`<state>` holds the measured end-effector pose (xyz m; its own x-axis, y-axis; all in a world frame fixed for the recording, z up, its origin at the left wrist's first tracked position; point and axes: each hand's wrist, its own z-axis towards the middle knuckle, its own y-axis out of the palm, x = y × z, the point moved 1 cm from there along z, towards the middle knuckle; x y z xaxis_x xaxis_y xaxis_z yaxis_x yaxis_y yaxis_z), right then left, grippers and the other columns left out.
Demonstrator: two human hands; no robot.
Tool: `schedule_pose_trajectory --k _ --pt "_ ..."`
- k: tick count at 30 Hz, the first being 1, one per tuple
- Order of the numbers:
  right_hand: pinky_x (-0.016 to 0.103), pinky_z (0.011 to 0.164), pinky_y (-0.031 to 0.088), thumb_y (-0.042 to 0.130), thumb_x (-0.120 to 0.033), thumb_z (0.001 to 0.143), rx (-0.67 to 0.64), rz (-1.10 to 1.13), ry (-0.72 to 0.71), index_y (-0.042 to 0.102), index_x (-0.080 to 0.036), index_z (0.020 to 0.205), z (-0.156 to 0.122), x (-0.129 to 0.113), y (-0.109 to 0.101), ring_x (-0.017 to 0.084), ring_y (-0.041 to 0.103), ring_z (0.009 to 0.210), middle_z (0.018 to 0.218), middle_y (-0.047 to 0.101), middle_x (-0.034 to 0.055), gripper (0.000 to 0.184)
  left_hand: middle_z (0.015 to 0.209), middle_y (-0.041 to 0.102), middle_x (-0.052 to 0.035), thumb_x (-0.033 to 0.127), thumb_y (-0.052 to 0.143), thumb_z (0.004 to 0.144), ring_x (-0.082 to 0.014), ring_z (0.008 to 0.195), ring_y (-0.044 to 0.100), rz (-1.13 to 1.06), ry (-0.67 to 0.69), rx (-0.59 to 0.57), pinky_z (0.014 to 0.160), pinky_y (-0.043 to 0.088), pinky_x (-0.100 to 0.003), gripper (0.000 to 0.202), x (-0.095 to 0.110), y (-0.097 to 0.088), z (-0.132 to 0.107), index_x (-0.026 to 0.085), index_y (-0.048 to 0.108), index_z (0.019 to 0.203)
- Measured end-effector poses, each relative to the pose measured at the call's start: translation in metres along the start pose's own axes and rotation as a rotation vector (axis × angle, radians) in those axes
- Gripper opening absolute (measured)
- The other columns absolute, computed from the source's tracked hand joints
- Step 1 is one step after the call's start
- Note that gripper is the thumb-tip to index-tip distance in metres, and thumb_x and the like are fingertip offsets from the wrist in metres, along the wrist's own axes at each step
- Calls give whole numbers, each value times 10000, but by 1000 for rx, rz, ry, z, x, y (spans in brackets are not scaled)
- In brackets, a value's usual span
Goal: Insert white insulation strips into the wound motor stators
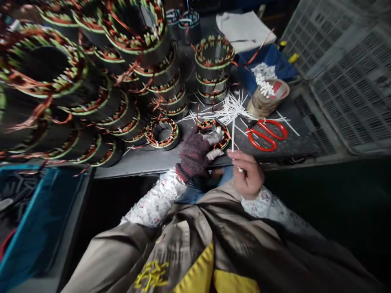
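Observation:
My left hand (197, 152), in a dark knitted glove with bare or taped fingertips, is closed on the near left side of a wound motor stator (224, 140) at the table's front edge. Copper windings and pale green insulation line the stator's rim. To its right, my right hand (247, 171) is bare and pinches a thin white sleeving tube (233, 136) that points up and away. Past both hands lies a loose pile of white tubes (233, 106). Red-handled scissors (266, 134) rest to the right of the pile.
Stacks of stators (100, 101) crowd the left and back of the table. A smaller stack (213, 69) stands behind the tubes. A tape roll (267, 99) bearing small white pieces sits by a blue bin (284, 65). Grey plastic crates (351, 81) stand right; a blue tray (36, 228) lies left.

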<state>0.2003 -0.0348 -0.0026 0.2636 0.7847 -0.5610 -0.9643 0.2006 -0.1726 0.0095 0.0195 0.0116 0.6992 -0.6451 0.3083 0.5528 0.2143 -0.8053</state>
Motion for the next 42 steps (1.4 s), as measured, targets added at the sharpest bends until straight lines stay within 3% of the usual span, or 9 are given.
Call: schedule_pose_trajectory --k 5,10,14,17,21,23,30,36,42 --pt "453 938 633 549 -156 957 -14 28 48 651 -275 1158 -1 4 -8 246 732 1127 1187 751 69 255 1030 771 -46 430 612 973 -228 1005 700 74 -68 45 1138 432 -508 263 18 3 2 207 722 1058" --pt "542 1006 585 534 -229 969 -57 29 79 649 -275 1064 -10 5 -23 295 688 1214 1230 741 69 156 1112 764 -37 385 561 999 -221 1083 693 102 20 37 1223 344 -558 219 18 5 4 221 688 1067" --pt "500 991 588 504 -214 986 -104 114 181 630 -260 1011 -15 10 -10 267 702 1184 1172 756 73 136 1181 737 -109 419 567 1003 -232 1140 689 30 62 56 1182 431 -495 392 12 7 2 147 576 1285" --pt "468 1011 572 505 -296 1013 -16 62 232 637 -254 960 -1 33 4 243 713 1139 1102 766 68 149 1313 676 -147 442 582 1001 -249 1250 641 52 65 103 1159 463 -441 577 13 7 2 139 422 1466" --pt "398 885 607 514 -411 1017 161 6 389 662 -243 972 21 59 6 210 729 967 1024 760 62 229 1313 666 -175 490 613 976 -305 1339 574 79 56 123 1148 470 -461 676 16 8 1 127 385 1499" --pt "383 838 610 495 -378 1022 115 33 373 673 -244 989 20 53 -1 203 729 911 986 759 56 225 1296 672 -183 499 604 973 -317 1350 563 58 41 88 1160 458 -484 703 16 9 0 124 365 1518" --pt "339 659 570 516 -148 913 -183 -50 54 599 -229 825 -12 3 -36 190 670 706 733 682 32 145 1338 658 -175 490 558 993 -293 1300 609 32 5 62 1208 413 -493 688 15 13 -1 122 345 1534" --pt "303 597 519 501 -128 900 -259 -158 94 541 -232 732 -8 -2 -44 166 627 616 657 646 15 201 1258 691 -151 564 544 987 -287 1290 611 28 -32 34 1208 416 -488 709 16 12 0 139 371 1527" --pt "303 645 508 528 -180 942 -242 -140 246 572 -237 739 7 9 -18 165 657 659 695 678 11 216 1332 659 -172 553 507 1010 -288 1318 596 58 3 86 1187 441 -466 673 18 11 0 133 366 1516"
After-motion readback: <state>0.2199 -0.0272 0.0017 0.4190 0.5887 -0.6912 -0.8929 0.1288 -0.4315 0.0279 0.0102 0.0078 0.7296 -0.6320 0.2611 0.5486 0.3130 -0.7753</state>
